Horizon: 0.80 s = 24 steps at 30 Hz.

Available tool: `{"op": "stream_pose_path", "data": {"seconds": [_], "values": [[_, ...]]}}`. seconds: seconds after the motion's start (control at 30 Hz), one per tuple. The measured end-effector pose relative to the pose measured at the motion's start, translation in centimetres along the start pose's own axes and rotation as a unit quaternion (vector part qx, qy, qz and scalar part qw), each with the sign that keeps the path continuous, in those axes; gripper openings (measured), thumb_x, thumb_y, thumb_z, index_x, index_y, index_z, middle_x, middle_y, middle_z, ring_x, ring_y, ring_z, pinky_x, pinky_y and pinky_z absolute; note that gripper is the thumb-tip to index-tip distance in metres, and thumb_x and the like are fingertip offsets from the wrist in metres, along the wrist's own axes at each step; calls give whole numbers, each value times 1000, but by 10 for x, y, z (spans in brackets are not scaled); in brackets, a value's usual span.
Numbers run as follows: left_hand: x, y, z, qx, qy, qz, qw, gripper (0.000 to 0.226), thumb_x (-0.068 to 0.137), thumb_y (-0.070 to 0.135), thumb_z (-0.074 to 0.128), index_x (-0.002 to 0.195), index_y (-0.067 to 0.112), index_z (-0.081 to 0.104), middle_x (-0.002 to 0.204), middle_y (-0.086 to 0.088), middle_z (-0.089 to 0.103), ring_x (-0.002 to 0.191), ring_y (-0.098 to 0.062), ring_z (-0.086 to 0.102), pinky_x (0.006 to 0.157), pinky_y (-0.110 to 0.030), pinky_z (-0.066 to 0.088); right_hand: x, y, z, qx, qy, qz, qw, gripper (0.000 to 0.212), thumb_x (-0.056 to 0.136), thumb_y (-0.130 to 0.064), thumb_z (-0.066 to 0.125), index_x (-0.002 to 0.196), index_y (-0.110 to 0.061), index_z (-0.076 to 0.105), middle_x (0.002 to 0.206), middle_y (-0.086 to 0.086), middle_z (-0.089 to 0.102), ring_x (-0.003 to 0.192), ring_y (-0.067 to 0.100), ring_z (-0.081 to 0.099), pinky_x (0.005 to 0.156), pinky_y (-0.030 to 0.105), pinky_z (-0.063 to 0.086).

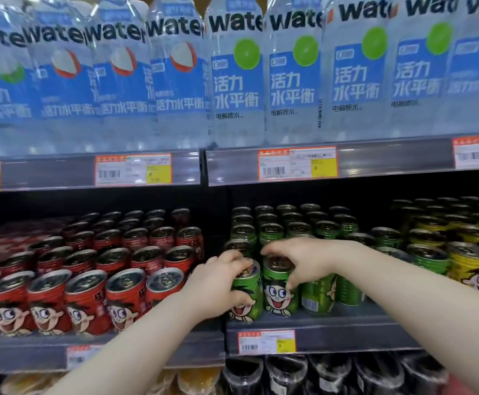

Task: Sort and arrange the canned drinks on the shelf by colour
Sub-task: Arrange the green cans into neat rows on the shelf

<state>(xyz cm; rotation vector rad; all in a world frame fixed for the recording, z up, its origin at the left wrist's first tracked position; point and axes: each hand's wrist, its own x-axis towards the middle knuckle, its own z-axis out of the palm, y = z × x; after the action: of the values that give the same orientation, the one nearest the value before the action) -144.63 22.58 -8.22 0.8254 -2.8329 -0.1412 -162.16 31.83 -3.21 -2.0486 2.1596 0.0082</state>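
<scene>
Head view: the grey metal middle shelf point(346, 329) carries ribbed metal drink cans printed with a cartoon face, grouped in blocks by colour. Red cans point(90, 292) fill the left section. Green cans point(298, 228) stand in rows in the middle section. Yellow cans point(469, 266) begin at the far right, just beside the green ones.

The left hand point(218, 283) is wrapped round the front-left green can point(248, 297) at the near left corner of the green block, fingers curled over its rim and thumb across its printed front. This can seems to lean slightly, though the wide lens makes that hard to judge. The right hand point(298, 259) reaches from above and clasps the second green can point(279, 292), which stands just beside the first. Its fingertips curl on the top rim and its thumb runs down the can's right side. Both cans are at the shelf's front edge, next to the gap that separates them from the red block.

On the shelf above stand tall clear plastic water bottles point(238, 86) with blue labels, holding clear liquid, over a rail of orange-and-yellow price tags point(298, 163). Below the cans, dark bottles point(318, 374) sit under clear film.
</scene>
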Motion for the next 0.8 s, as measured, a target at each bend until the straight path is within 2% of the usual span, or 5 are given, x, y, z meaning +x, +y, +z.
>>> {"op": "stream_pose_path", "data": {"seconds": [0.2,0.47,0.63,0.7,0.8], "values": [[-1,-8,13,-107,2,12,994,74,82,39,65,144,37,25,152,12,14,136,-18,30,109,-35,32,-4,3,-2,37,-7,6,999,74,77,-24,72,140,-34,33,143,-9,40,129,12,39,104,25,33],[-5,-8,23,-122,31,26,992,77,81,37,66,145,36,22,153,10,11,135,-17,30,109,-33,32,-11,8,7,56,0,50,997,73,79,-37,70,141,-31,34,146,-7,38,130,12,39,106,24,33],[-5,-5,16,-92,34,16,995,78,79,41,66,144,35,23,152,9,15,132,-19,34,106,-37,36,-15,17,-2,55,-21,58,997,80,79,-36,70,145,-31,26,152,-6,29,136,14,31,107,23,28],[-4,-2,11,-30,44,12,999,78,76,49,65,143,36,25,150,9,20,132,-19,29,108,-37,30,-19,27,-6,31,-21,74,997,89,76,-33,74,146,-34,20,155,-4,23,139,15,26,112,26,26],[0,11,6,30,88,11,996,87,69,65,61,142,34,25,147,6,23,134,-19,19,111,-38,20,-26,41,-13,-11,-47,83,995,87,76,-25,74,145,-37,23,153,-4,27,137,15,30,106,23,27]]}}
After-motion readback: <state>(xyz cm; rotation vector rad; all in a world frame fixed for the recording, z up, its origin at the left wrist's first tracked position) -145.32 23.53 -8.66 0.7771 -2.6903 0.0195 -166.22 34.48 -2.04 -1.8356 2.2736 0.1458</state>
